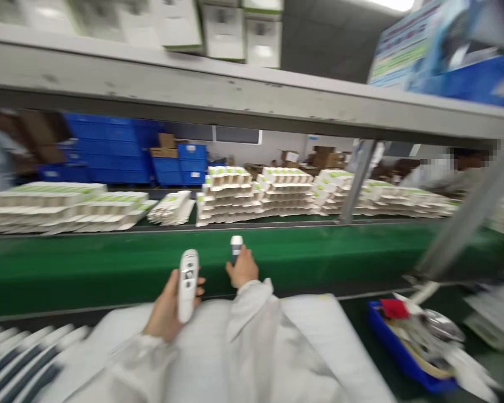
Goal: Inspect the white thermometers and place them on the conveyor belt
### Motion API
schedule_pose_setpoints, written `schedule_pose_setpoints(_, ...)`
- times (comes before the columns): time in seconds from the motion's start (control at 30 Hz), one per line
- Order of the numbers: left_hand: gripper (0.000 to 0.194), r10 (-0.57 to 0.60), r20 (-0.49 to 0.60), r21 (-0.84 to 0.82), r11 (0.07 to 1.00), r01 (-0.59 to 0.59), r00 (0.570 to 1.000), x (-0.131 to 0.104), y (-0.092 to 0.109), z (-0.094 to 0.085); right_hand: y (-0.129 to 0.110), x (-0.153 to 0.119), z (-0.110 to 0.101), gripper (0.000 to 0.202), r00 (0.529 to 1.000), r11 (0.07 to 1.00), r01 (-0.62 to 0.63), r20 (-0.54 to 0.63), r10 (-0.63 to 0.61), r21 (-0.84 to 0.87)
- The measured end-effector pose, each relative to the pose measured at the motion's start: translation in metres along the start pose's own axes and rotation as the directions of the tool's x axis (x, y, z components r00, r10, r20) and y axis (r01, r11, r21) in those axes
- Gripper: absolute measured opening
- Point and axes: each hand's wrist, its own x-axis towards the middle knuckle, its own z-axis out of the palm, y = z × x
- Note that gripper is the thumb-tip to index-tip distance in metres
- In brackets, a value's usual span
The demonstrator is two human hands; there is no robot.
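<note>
My left hand (pixel 168 305) is closed round a white, elongated handheld device (pixel 188 285). The side with dark buttons faces me, and the device stands nearly upright above the white padded sheet (pixel 319 330). Reaching forward over the green conveyor belt (pixel 319 252), my right hand (pixel 244 270) grips a dark grey device with a white end (pixel 236 246). Its lower part is hidden by my fingers. I cannot tell whether it touches the belt. Several similar grey-and-white devices (pixel 21 364) lie in a row at the lower left.
Beyond the belt stand stacks of white-and-green cartons (pixel 231 196). A shelf beam (pixel 193 78) crosses overhead, with a slanted metal post (pixel 457 212) at right. A blue tray (pixel 403 358) of small items lies at lower right. Blue bins (pixel 109 148) and co-workers (pixel 437 173) are behind.
</note>
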Motion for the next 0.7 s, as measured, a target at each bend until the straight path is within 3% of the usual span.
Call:
schedule_pose_setpoints(0.07, 0.037, 0.012, 0.067, -0.04, 0.999, -0.009, 0.998, -0.005, -0.002, 0.006, 0.005, 0.0, 0.006, 0.047, 0.999, 1.0, -0.004, 0.046, 0.005, -0.03)
schedule_pose_setpoints(0.17, 0.039, 0.025, 0.022, -0.057, 0.998, -0.024, 0.999, -0.004, -0.006, 0.0, 0.013, 0.004, 0.011, 0.036, 0.995, 0.998, 0.02, 0.098, -0.015, -0.057)
schedule_pose_setpoints(0.3, 0.039, 0.025, 0.01, -0.057, 0.998, -0.024, 1.0, -0.003, -0.01, -0.009, 0.017, 0.002, 0.007, 0.052, 0.994, 0.994, 0.109, 0.0, -0.109, -0.032)
schedule_pose_setpoints(0.37, 0.038, 0.034, -0.001, -0.043, 0.999, -0.034, 0.999, -0.003, -0.014, -0.009, 0.011, -0.004, 0.007, 0.047, 0.977, 0.96, 0.213, -0.031, -0.211, 0.181)
schedule_pose_setpoints(0.43, 0.037, 0.068, -0.017, -0.012, 0.998, -0.068, 0.998, -0.003, -0.018, -0.007, 0.0, -0.014, 0.01, 0.041, 0.951, 0.848, 0.261, 0.028, -0.308, 0.461)
schedule_pose_setpoints(0.5, 0.037, 0.134, -0.025, 0.044, 0.99, -0.133, 0.991, -0.003, -0.022, -0.003, -0.014, -0.026, 0.015, 0.044, 0.899, 0.699, 0.181, 0.172, -0.403, 0.692)
schedule_pose_setpoints(0.6, 0.045, 0.23, -0.001, 0.201, 0.953, -0.225, 0.973, -0.007, -0.017, 0.0, -0.028, -0.041, 0.018, 0.05, 0.819, 0.488, -0.043, 0.311, -0.483, 0.872)
schedule_pose_setpoints(0.7, 0.034, 0.265, 0.058, 0.465, 0.846, -0.261, 0.963, -0.024, 0.015, -0.009, -0.029, -0.048, 0.014, 0.048, 0.798, 0.352, -0.255, 0.401, -0.45, 0.901)
